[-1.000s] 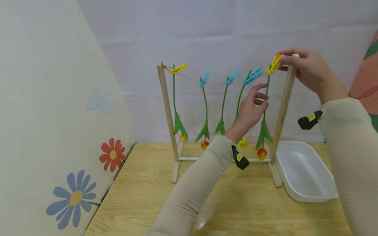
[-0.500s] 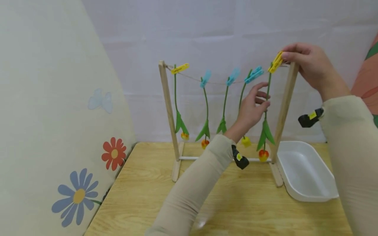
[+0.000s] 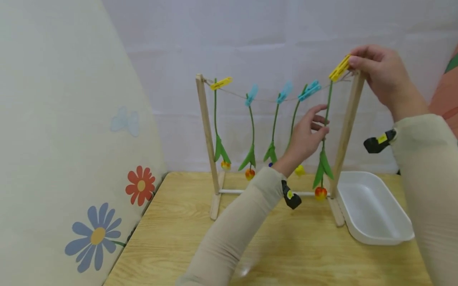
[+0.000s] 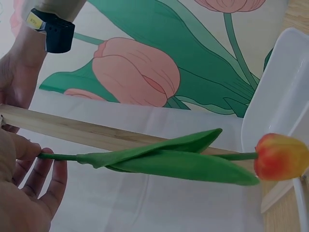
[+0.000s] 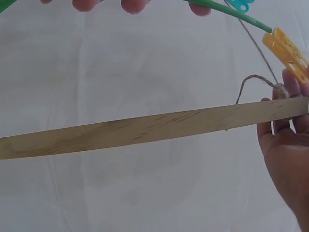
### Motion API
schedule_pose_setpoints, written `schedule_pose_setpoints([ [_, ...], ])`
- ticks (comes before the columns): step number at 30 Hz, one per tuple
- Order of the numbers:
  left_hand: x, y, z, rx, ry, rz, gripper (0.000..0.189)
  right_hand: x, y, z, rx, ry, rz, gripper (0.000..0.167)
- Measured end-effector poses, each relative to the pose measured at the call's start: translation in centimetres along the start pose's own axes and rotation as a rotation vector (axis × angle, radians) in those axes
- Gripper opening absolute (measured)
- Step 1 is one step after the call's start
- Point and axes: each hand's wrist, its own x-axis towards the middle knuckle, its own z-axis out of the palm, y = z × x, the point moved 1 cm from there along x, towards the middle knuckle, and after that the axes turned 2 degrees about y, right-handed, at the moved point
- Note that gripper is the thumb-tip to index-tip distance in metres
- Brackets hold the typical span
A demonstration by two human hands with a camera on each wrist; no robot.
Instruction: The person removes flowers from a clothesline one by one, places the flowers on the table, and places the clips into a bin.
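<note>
My right hand (image 3: 388, 81) pinches a yellow clothespin (image 3: 340, 68) by its handle end, beside the top of the rack's right post. At the clothespin's other end is the top of an upside-down artificial tulip's green stem (image 3: 328, 97). Lower down, my left hand (image 3: 307, 133) holds that stem between thumb and fingers. The tulip's leaves (image 4: 174, 162) and red-yellow bloom (image 4: 281, 157) show fully in the left wrist view. In the right wrist view, the twine (image 5: 256, 43) runs beside the yellow clothespin, apparently apart from it.
Several other tulips hang from the twine, held by blue clothespins (image 3: 284, 92) and a yellow one at the left end. The wooden rack (image 3: 205, 131) stands on the table (image 3: 161, 230). A white tray (image 3: 375, 214) sits right of it, near the rack's foot.
My right hand has lifted the yellow clothespin up and rightward, away from the twine. The stem's top has shifted slightly right with it. My left hand has kept its hold on the stem.
</note>
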Motion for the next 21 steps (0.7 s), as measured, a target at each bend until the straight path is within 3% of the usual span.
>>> schedule_pose_setpoints([
  [5,-0.2,0.0,-0.1,0.043,0.003,0.059,0.054,-0.1,-0.2,-0.1,0.037,0.017,-0.047,0.008],
  [13,-1.2,0.5,-0.8,0.138,-0.025,0.238,0.052,-0.7,-0.8,-0.8,0.055,-0.024,-0.147,0.014],
  [21,-2.0,1.1,-1.4,0.229,-0.09,0.269,0.054,-1.3,-0.8,-1.4,0.06,-0.015,-0.211,0.016],
])
